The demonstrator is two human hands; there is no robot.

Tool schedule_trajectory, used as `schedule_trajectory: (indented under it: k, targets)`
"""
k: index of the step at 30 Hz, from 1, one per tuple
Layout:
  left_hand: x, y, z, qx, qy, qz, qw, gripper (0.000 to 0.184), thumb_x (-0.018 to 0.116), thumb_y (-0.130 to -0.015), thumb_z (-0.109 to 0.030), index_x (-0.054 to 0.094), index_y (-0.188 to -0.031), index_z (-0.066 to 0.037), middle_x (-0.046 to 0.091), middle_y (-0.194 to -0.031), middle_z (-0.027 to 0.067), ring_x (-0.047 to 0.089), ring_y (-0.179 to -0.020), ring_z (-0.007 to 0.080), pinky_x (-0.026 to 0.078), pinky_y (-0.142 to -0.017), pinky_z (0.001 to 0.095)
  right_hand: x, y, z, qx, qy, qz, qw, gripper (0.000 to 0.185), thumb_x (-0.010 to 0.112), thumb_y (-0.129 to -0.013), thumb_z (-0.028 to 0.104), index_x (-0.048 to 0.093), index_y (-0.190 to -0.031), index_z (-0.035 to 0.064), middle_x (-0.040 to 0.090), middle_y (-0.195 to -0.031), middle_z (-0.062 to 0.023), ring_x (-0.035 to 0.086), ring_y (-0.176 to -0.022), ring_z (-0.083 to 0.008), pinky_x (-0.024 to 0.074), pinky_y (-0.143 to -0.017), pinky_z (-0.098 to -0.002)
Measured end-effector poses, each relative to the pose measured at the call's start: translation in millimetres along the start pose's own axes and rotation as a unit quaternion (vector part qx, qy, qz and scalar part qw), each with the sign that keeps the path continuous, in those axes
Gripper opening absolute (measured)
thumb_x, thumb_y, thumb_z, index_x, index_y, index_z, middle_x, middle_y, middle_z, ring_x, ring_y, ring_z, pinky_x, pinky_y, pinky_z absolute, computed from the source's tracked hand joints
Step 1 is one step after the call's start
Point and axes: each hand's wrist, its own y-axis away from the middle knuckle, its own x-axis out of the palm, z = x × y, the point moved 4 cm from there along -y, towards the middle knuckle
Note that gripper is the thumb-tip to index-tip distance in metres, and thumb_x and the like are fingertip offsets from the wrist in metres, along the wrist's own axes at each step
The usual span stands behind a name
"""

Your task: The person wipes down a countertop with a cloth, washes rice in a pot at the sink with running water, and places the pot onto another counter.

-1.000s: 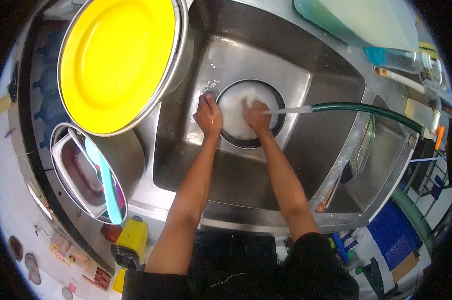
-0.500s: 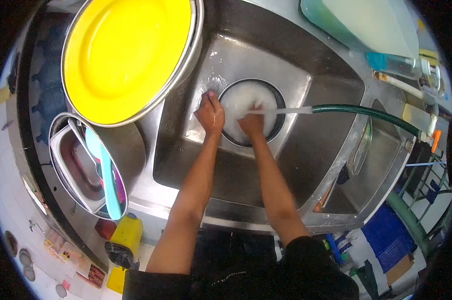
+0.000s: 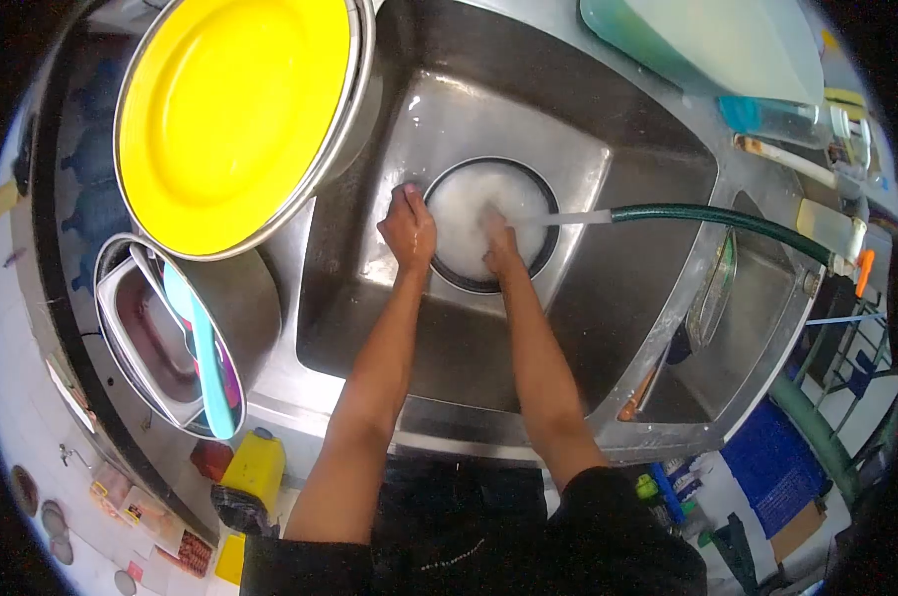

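A round, dark-rimmed pot [image 3: 543, 260] sits on the floor of the steel sink [image 3: 354, 333], filled with cloudy whitish water [image 3: 464, 204]. My left hand [image 3: 409, 230] is closed at the pot's left edge, fingers curled and thumb side up; the part it grips is hidden beneath it. Inside the pot, my right hand [image 3: 498, 243] dips into the water near the middle, its fingertips submerged and blurred. From the right, a green hose [image 3: 707, 214] with a clear end piece [image 3: 580, 219] reaches over the pot rim, and water runs from it beside my right hand.
Left of the sink stand a large metal pot holding a yellow basin [image 3: 235, 119] and a steel pot [image 3: 260, 298] with a tray and a turquoise spoon [image 3: 208, 358]. A pale green tub [image 3: 707, 45] is at the upper right. A smaller basin [image 3: 737, 348] lies right.
My right hand has shifted within the cloudy water and turned, showing more of its back. My left hand stays at the pot's edge. The whole view has slid slightly left.
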Motion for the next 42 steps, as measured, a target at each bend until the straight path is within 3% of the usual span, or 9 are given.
schedule_trajectory:
  k: [2, 6, 12, 15, 20, 30, 32, 34, 42]
  targets:
    - [0, -1, 0, 0.006, 0.007, -0.004, 1.0, 0.037, 0.033, -0.095, -0.032, 0.057, -0.095, -0.004, 0.064, -0.086, 0.0192, 0.06, -0.082, 0.0382, 0.041, -0.072, 0.0495, 16, 12, 50, 0.309, -0.266, 0.033, 0.912, 0.035, 0.058, -0.085, 0.042, 0.058, -0.097, 0.0095, 0.057, -0.079, -0.0038, 0.054, -0.062, -0.0176, 0.0458, -0.053, -0.0326]
    - [0, -4, 1, 0.015, 0.003, -0.009, 1.0, 0.036, 0.034, -0.095, -0.031, 0.057, -0.094, -0.003, 0.064, -0.085, 0.0193, 0.06, -0.08, 0.0385, 0.041, -0.072, 0.0493, 17, 22, 92, 0.392, -0.156, -0.062, 0.905, 0.028, 0.055, -0.088, 0.036, 0.056, -0.097, 0.0093, 0.056, -0.079, -0.0046, 0.054, -0.063, -0.0142, 0.0429, -0.048, -0.0266]
    - [-3, -2, -2, 0.006, 0.016, -0.003, 1.0, 0.036, 0.034, -0.095, -0.031, 0.056, -0.094, -0.003, 0.064, -0.083, 0.0197, 0.061, -0.078, 0.0387, 0.043, -0.07, 0.0479, 8, 10, 68, 0.354, -0.259, -0.042, 0.897, 0.03, 0.059, -0.085, 0.025, 0.052, -0.107, 0.0066, 0.057, -0.087, -0.0073, 0.056, -0.073, -0.0188, 0.0481, -0.061, -0.0336]
    - [-5, -3, -5, 0.007, 0.001, 0.001, 1.0, 0.036, 0.034, -0.095, -0.031, 0.056, -0.094, -0.003, 0.064, -0.083, 0.02, 0.061, -0.078, 0.0387, 0.043, -0.07, 0.0476, 21, -4, 103, -0.072, 0.132, 0.096, 0.984, 0.047, 0.063, -0.08, 0.032, 0.049, -0.119, 0.0106, 0.054, -0.117, -0.0152, 0.051, -0.109, -0.029, 0.0438, -0.085, -0.043]
    - [-1, -4, -1, 0.014, 0.012, 0.006, 1.0, 0.036, 0.034, -0.095, -0.031, 0.056, -0.098, -0.003, 0.064, -0.085, 0.0203, 0.06, -0.08, 0.0387, 0.042, -0.072, 0.0479, 64, -1, 129, -0.006, 0.619, 0.275, 0.735, 0.066, 0.071, -0.069, 0.028, 0.045, -0.127, 0.0104, 0.027, -0.144, -0.0186, 0.027, -0.131, -0.0375, 0.0255, -0.1, -0.0603]
    - [1, -3, 1, 0.001, -0.008, 0.014, 1.0, 0.037, 0.033, -0.095, -0.033, 0.056, -0.101, -0.005, 0.065, -0.091, 0.0175, 0.061, -0.086, 0.0366, 0.039, -0.075, 0.0494, 44, -33, 55, 0.021, 0.51, 0.194, 0.838, 0.037, 0.061, -0.076, 0.031, 0.062, -0.101, 0.0052, 0.06, -0.105, -0.0206, 0.056, -0.102, -0.0357, 0.042, -0.092, -0.0442]
    - [0, -3, 2, -0.013, -0.015, 0.013, 1.0, 0.037, 0.033, -0.095, -0.033, 0.056, -0.101, -0.006, 0.065, -0.091, 0.0177, 0.06, -0.085, 0.037, 0.039, -0.075, 0.0496, 53, -45, 13, -0.091, 0.648, 0.389, 0.649, 0.038, 0.056, -0.077, 0.039, 0.065, -0.09, 0.0034, 0.062, -0.101, -0.0211, 0.057, -0.101, -0.0336, 0.0435, -0.09, -0.043]
    - [-1, -2, 2, -0.009, 0.021, 0.012, 1.0, 0.036, 0.033, -0.095, -0.033, 0.056, -0.1, -0.006, 0.065, -0.091, 0.0181, 0.06, -0.086, 0.0371, 0.039, -0.076, 0.0498, 35, -51, -11, 0.125, 0.514, 0.163, 0.833, 0.037, 0.055, -0.078, 0.038, 0.067, -0.079, 0.0024, 0.063, -0.096, -0.0205, 0.057, -0.1, -0.0327, 0.0448, -0.088, -0.0415]
    - [-1, -2, -1, -0.026, -0.017, 0.025, 0.999, 0.035, 0.033, -0.095, -0.032, 0.055, -0.099, -0.005, 0.064, -0.09, 0.0189, 0.06, -0.085, 0.0377, 0.038, -0.077, 0.05, 12, 7, 101, -0.191, 0.534, 0.135, 0.812, 0.049, 0.057, -0.076, 0.039, 0.061, -0.105, -0.0005, 0.063, -0.094, -0.0225, 0.06, -0.089, -0.0368, 0.0457, -0.084, -0.0442]
